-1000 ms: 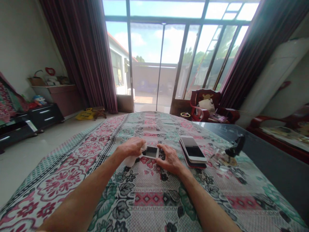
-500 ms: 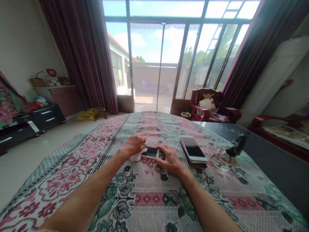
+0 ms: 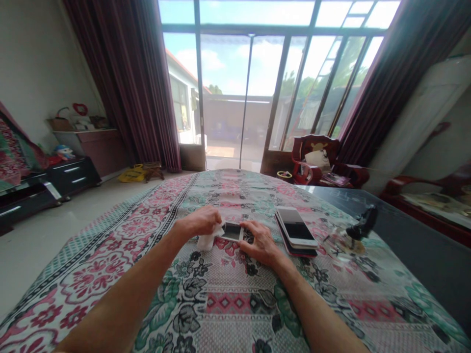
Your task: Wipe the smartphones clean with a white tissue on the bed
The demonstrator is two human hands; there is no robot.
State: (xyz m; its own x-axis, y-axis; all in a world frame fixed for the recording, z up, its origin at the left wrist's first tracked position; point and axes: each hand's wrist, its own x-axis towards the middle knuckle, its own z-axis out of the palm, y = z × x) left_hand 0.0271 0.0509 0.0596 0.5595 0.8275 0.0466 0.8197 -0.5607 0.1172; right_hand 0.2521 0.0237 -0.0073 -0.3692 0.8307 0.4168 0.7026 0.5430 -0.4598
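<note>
A white-framed phone (image 3: 233,232) with a dark screen lies flat on the patterned tablecloth (image 3: 235,274). My right hand (image 3: 259,241) grips its right end, thumb on the near edge and fingers on the far edge. Bunched in the closed fingers of my left hand (image 3: 206,220) is a white tissue (image 3: 206,241), pressed at the phone's left end and draping onto the cloth. To the right of my right hand, a larger white phone (image 3: 296,228) rests on a dark case or second device (image 3: 307,252) with a reddish edge.
On the table's right side stand a clear glass dish (image 3: 342,242) and a black object (image 3: 363,223). Beyond the table's right edge is a dark flat surface (image 3: 397,245). A red wooden chair (image 3: 312,162) stands at the back right, and a yellow bag (image 3: 131,173) lies on the floor at left.
My left hand has shifted slightly, its wrist a little higher, with the tissue still in it. My right hand stays on the phone's right end.
</note>
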